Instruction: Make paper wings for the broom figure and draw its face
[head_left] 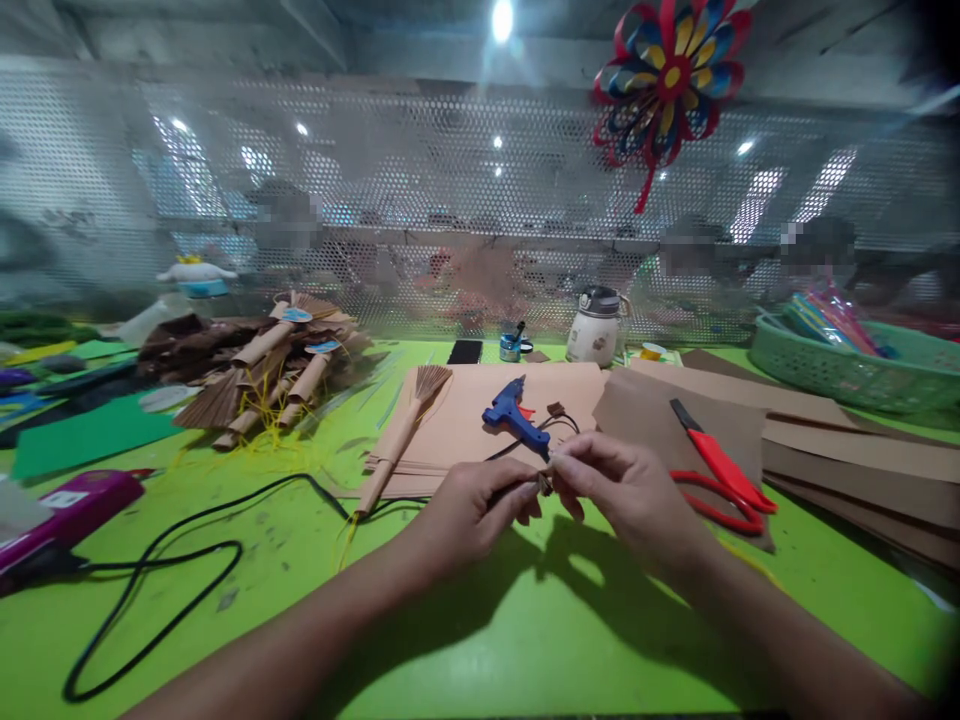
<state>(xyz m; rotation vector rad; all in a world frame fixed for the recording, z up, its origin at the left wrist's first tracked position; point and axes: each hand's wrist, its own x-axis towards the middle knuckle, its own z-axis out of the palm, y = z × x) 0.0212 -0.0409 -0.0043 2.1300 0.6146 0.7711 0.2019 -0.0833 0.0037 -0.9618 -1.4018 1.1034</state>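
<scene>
My left hand (472, 505) and my right hand (626, 490) meet above the green table (480, 620), both pinched on a small brown paper piece (544, 484) held between the fingertips. Just behind them lies a blue glue gun (514, 412) on a stack of brown paper sheets (465, 425). A finished brown paper fan with a rolled handle (401, 430) rests on the left part of that stack. Red-handled scissors (720, 475) lie on brown paper right of my right hand.
A pile of paper fans (262, 370) sits at back left. A black cord (172, 560) loops across the front left, near a pink device (71, 505). More brown sheets (847, 450), a green basket (847, 365), a white jar (596, 325) and a mesh screen (420, 200) stand behind.
</scene>
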